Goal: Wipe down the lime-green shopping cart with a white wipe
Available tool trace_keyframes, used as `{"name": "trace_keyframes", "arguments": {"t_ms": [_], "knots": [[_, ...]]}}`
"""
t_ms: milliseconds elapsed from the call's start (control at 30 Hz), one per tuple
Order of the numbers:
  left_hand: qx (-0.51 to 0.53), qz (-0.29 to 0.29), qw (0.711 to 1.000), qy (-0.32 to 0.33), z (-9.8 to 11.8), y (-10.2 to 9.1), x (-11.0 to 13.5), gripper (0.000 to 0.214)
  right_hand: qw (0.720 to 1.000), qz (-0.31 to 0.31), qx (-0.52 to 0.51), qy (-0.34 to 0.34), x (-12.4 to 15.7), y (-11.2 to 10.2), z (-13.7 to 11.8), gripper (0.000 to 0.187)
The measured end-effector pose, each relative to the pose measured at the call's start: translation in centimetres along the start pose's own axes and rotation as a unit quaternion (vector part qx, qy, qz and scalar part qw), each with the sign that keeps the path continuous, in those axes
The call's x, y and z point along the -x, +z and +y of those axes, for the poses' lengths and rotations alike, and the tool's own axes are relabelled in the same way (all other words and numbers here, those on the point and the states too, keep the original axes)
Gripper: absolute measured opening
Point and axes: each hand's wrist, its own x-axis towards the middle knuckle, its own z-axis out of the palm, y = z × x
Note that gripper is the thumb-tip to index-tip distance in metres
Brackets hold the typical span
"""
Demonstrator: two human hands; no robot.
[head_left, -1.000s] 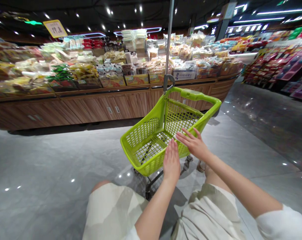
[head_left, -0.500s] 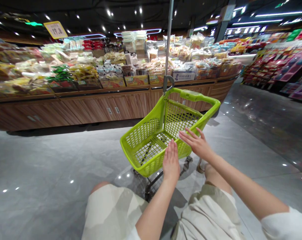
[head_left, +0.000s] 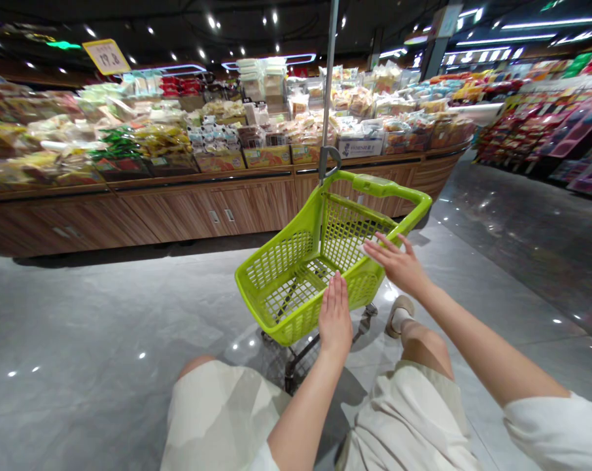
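A lime-green plastic shopping cart (head_left: pixel 271 320) with perforated sides stands upright in front of me, its basket holding nothing that I can see. My left hand (head_left: pixel 335 317) is stretched out at the near side, fingers straight and side by side, their tips level with the rim. Farther along that rim, toward the handle (head_left: pixel 369 186), my right hand (head_left: pixel 398 263) hovers or rests with fingers spread. Whether either palm touches the plastic I cannot tell. Neither hand grips anything. A grey metal pole (head_left: pixel 328 85) with a hooked piece rises from the cart's far corner.
Behind the cart runs a wood-panelled display counter (head_left: pixel 178 212) heaped with packaged snacks. A yellow-edged price sign (head_left: pixel 106 57) stands above it at left. More stocked shelves (head_left: pixel 545 124) are at right. My knees and one shoe (head_left: pixel 398 316) are close to the cart's wheels.
My right hand has slid up and right along the rim toward the handle. The shoe beside the cart shows more fully. My left hand and the cart have hardly moved.
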Motion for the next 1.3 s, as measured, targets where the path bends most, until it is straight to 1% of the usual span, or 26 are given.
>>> {"name": "trace_keyframes", "arguments": {"t_ms": [67,100,167,233,300,333,367,400,467,533,567,600,633,700,767,800,833,900,967,1033,1067,1133,1167,1233,1267,1300], "knots": [[0.000,0.006,1.000,-0.003,0.0,0.1,0.0,0.077,0.995,0.037,0.026,0.089,-0.4,-0.1,2.6,0.069],[0.001,0.009,1.000,-0.005,0.1,0.1,0.0,0.076,0.990,0.053,0.035,0.127,-0.5,-0.1,3.1,0.068],[0.002,0.009,1.000,-0.009,0.2,0.1,-0.1,0.075,0.986,0.061,0.035,0.152,-0.5,0.3,2.2,0.066],[0.003,0.005,1.000,-0.012,0.3,0.1,-0.1,0.075,0.995,0.038,0.007,0.095,-0.3,0.7,-0.9,0.067],[0.001,-0.001,1.000,-0.011,0.2,0.0,-0.1,0.075,1.000,-0.002,-0.028,-0.005,0.0,1.1,-3.8,0.070],[-0.001,-0.005,1.000,-0.009,0.2,-0.1,-0.1,0.075,0.998,-0.019,-0.040,-0.049,0.0,1.1,-4.4,0.071],[-0.002,-0.008,1.000,-0.007,0.1,-0.1,0.0,0.075,0.996,-0.030,-0.045,-0.078,0.0,1.0,-4.3,0.072],[-0.003,-0.009,1.000,-0.004,0.0,-0.2,0.0,0.075,0.995,-0.032,-0.041,-0.085,-0.1,0.8,-3.5,0.072],[-0.002,-0.007,1.000,0.000,-0.1,-0.2,0.0,0.076,0.999,-0.007,-0.018,-0.035,-0.4,0.4,-0.4,0.071],[-0.002,-0.003,1.000,0.000,-0.1,-0.1,0.0,0.076,0.997,0.037,0.013,0.068,-0.7,0.1,2.5,0.068],[-0.003,-0.001,1.000,-0.001,0.0,0.0,0.0,0.075,0.991,0.056,0.024,0.116,-0.8,0.1,3.2,0.066],[-0.005,-0.001,1.000,-0.001,0.0,0.0,-0.1,0.074,0.986,0.067,0.029,0.149,-0.8,0.2,3.0,0.065],[-0.007,-0.002,1.000,-0.002,0.1,0.1,-0.1,0.073,0.985,0.069,0.026,0.158,-0.6,0.4,1.9,0.066],[-0.013,-0.007,1.000,-0.005,0.2,0.2,-0.2,0.072,0.993,0.048,-0.002,0.110,-0.2,0.8,-1.7,0.069],[-0.020,-0.011,1.000,-0.005,0.2,0.1,-0.2,0.073,0.999,0.010,-0.042,0.001,0.3,1.1,-5.1,0.070],[-0.022,-0.013,1.000,-0.003,0.1,0.1,-0.2,0.073,0.998,-0.005,-0.053,-0.041,0.4,1.1,-5.8,0.071],[-0.023,-0.014,1.000,-0.001,0.1,0.1,-0.2,0.073,0.996,-0.015,-0.056,-0.067,0.5,1.0,-5.7,0.071],[-0.023,-0.013,1.000,0.006,-0.1,0.0,-0.1,0.073,0.998,-0.010,-0.038,-0.052,0.3,0.7,-3.0,0.072],[-0.025,-0.008,1.000,0.012,-0.2,0.1,-0.1,0.072,0.999,0.026,-0.005,0.035,-0.1,0.3,1.0,0.072],[-0.028,-0.004,0.999,0.015,-0.1,0.2,-0.1,0.072,0.989,0.067,0.020,0.132,-0.3,0.3,3.1,0.070],[-0.028,-0.003,0.999,0.015,-0.1,0.3,-0.1,0.072,0.983,0.079,0.024,0.163,-0.4,0.5,2.8,0.069],[-0.027,-0.005,1.000,0.013,0.1,0.5,-0.1,0.073,0.984,0.076,0.011,0.159,-0.2,0.9,-0.4,0.068],[-0.028,-0.007,1.000,0.011,0.1,0.6,-0.1,0.073,0.990,0.064,-0.003,0.129,0.0,1.1,-2.6,0.068],[-0.031,-0.008,0.999,0.008,0.1,0.6,0.0,0.073,0.999,0.019,-0.041,0.021,0.5,1.4,-6.3,0.069],[-0.032,-0.007,0.999,0.008,0.0,0.6,0.0,0.073,0.999,0.004,-0.047,-0.015,0.6,1.3,-7.0,0.069],[-0.032,-0.007,0.999,0.010,-0.1,0.6,0.0,0.072,0.998,-0.005,-0.046,-0.037,0.7,1.2,-6.7,0.070]]}}
